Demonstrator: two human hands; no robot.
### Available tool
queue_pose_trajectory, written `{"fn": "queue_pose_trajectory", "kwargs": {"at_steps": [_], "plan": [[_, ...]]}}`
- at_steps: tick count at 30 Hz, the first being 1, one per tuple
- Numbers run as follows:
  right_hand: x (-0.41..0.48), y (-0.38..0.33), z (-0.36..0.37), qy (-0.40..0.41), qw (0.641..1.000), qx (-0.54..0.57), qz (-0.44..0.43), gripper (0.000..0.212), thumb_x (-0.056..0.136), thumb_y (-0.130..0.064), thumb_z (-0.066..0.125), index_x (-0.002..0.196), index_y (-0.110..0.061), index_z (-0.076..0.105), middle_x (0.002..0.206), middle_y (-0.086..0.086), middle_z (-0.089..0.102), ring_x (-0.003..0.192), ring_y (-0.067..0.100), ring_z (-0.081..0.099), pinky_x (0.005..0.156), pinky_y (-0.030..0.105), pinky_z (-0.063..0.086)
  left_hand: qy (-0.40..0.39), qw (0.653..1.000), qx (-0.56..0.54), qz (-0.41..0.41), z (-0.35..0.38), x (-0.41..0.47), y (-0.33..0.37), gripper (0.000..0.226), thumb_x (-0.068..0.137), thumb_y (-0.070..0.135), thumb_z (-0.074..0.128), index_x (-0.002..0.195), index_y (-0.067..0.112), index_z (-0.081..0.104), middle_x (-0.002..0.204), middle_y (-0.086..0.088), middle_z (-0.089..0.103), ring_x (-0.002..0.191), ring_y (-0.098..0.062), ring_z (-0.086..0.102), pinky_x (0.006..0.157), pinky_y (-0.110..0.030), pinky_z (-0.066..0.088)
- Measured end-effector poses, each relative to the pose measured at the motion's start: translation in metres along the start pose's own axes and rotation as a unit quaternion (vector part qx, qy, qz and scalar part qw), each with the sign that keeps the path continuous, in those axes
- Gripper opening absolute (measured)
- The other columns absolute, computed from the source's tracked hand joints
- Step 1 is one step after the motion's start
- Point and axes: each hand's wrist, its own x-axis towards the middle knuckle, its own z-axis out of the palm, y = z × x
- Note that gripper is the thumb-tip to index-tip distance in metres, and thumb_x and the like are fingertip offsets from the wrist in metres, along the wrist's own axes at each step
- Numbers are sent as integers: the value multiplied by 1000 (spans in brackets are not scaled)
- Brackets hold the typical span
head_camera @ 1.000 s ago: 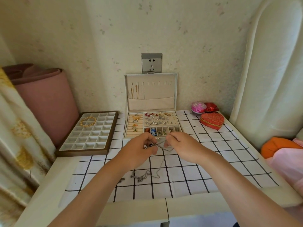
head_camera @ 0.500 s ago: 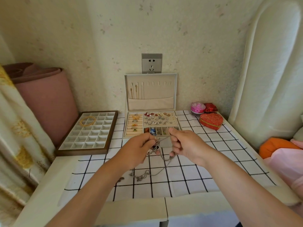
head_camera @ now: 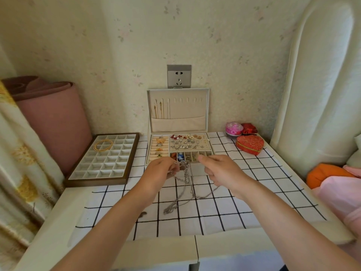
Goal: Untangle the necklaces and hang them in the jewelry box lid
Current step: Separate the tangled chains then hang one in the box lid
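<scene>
Head cam: necklaces (head_camera: 185,173) btwn both hands.

Left arm: bare, it comes in from the lower left and reaches forward and slightly inward, with the forearm lifted off the surface (head_camera: 58,222).
Left grip (head_camera: 162,171): the back of the hand faces up and the fingers curl inward, pinching the top of the tangled silver chains (head_camera: 187,174).
Right arm: bare, it comes in from the lower right and angles inward, also raised.
Right grip (head_camera: 220,169): knuckles up, fingers curled under, thumb and forefinger pressed together and pointing left; one strand leads up to its underside.
Spacing: the two grips are about level and near each other without touching, with the tangle between them.
</scene>
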Motion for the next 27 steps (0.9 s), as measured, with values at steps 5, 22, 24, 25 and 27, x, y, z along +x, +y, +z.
{"fn": "queue_pose_trajectory", "kwargs": {"at_steps": [5, 22, 24, 25, 27], "plan": [[1, 0, 3, 38, 999, -10, -19, 41, 99, -38, 57, 74, -6, 62, 61, 3, 54, 46, 12, 41, 46, 21, 32, -54, 990, -129, -29, 7, -6, 3, 19, 104, 21, 47, 101, 4, 56, 63, -4, 50, 55, -18, 50, 67, -34, 52], [2, 1, 3, -46, 982, 183, 18, 30, 92, -24, 69, 116, -6, 65, 101, 12, 77, 91, 26, 75, 96, 44, 54, -26, 992, 101, 73, 7, -4, -5, 33, 92, 19, 67, 72, 18, 41, 54, 17, 46, 45, 1, 38, 47, -17, 29], [1, 1, 4, -52, 985, 162, 3, 25, 84, -9, 77, 101, -3, 60, 97, 12, 77, 82, 22, 74, 91, 43, 57, -21, 989, 118, 88, 6, -5, -4, 33, 91, 17, 69, 72, 17, 43, 59, 17, 52, 45, 5, 43, 46, -13, 31], [1, 2, 5, -56, 986, 158, -1, 33, 80, -3, 80, 102, -7, 55, 96, 13, 76, 82, 23, 74, 86, 40, 58, -24, 988, 121, 92, 6, -6, -4, 34, 91, 15, 70, 72, 17, 42, 60, 15, 53, 45, 5, 43, 45, -12, 32], [1, 2, 7, -54, 987, 154, -7, 44, 75, 3, 82, 106, -12, 55, 93, 14, 73, 81, 25, 72, 74, 33, 58, -38, 986, 127, 103, 5, -8, -3, 36, 89, 12, 72, 72, 16, 40, 64, 11, 54, 49, 3, 45, 47, -10, 34]]}}
